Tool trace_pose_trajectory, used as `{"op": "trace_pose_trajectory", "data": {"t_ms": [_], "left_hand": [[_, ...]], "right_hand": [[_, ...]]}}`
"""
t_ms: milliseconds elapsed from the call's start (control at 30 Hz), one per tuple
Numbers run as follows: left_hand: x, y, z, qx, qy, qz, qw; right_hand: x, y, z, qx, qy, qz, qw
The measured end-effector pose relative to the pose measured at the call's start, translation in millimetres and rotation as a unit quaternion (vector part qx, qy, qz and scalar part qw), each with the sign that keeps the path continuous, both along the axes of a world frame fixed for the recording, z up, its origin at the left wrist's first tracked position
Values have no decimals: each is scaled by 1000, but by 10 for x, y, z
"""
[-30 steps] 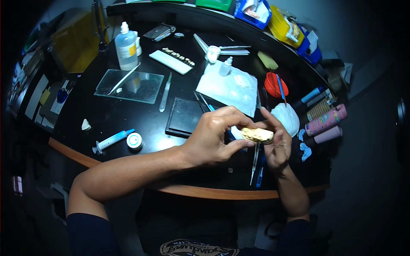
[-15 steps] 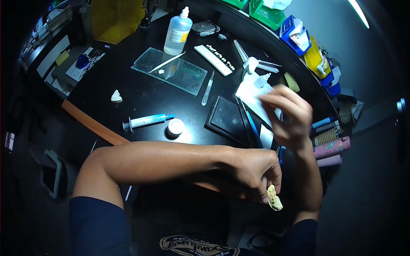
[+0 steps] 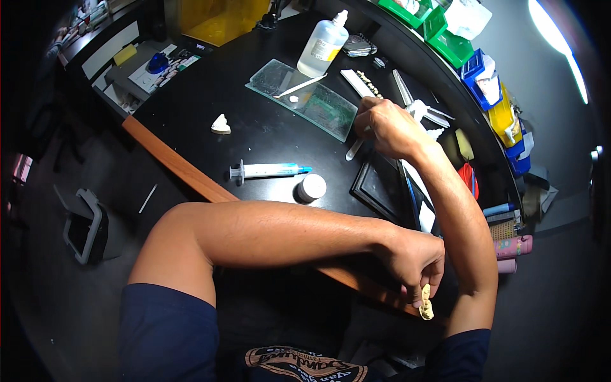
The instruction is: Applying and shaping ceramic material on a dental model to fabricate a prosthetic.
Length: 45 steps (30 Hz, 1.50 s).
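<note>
My left hand (image 3: 414, 258) pinches a cream-yellow dental cast (image 3: 426, 304) with a row of teeth, out over the wooden table edge. My right hand (image 3: 385, 127), its fingers curled together, is far forward over the scalpel (image 3: 354, 150). Only the rounded handle end shows below the fingers, and I cannot see whether they grip it. Just beyond this hand lies a white strip with a row of artificial teeth (image 3: 366, 84), partly covered. The glass slab (image 3: 312, 105), with a white spatula (image 3: 300, 86) and a small white lump on it, is left of the hand.
A clear bottle (image 3: 323, 48) stands behind the slab. Nearer are a white plaster piece (image 3: 220, 125), a syringe (image 3: 270, 170), a round white jar (image 3: 312, 188) and a black block (image 3: 375, 191). Coloured bins (image 3: 480, 79) line the right rim. The wooden edge (image 3: 175, 162) curves along the front.
My right hand has gone forward and left, from above the white paper to the scalpel, its fingers closing in. The view has shifted, moving the scene rightward. My left hand still holds the dental cast.
</note>
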<state>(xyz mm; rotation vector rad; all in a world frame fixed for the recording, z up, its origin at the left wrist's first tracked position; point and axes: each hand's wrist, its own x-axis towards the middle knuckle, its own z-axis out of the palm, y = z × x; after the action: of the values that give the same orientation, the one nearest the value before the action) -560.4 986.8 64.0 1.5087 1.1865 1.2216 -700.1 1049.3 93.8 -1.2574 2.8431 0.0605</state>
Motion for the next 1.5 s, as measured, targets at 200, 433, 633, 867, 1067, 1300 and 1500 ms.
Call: {"op": "trace_pose_trajectory", "data": {"t_ms": [200,433,633,867,1067,1300,1500], "left_hand": [[1,58,-29,10,19,7,1000],[0,64,-67,10,18,12,1000],[8,88,-99,20,17,21,999],[-39,98,-52,15,-34,56,998],[-95,140,-62,27,-184,102,977],[-129,271,-46,43,-198,150,968],[-79,211,2,20,-190,218,957]], "right_hand": [[-55,186,-5,-50,-60,27,997],[13,100,50,3,-45,-3,999],[-19,125,41,-26,-41,55,997],[369,429,468,-137,102,24,985],[1170,1122,705,-393,257,-32,882],[2051,1832,357,-592,282,-124,745],[2098,1921,-121,-675,195,-136,699]]}}
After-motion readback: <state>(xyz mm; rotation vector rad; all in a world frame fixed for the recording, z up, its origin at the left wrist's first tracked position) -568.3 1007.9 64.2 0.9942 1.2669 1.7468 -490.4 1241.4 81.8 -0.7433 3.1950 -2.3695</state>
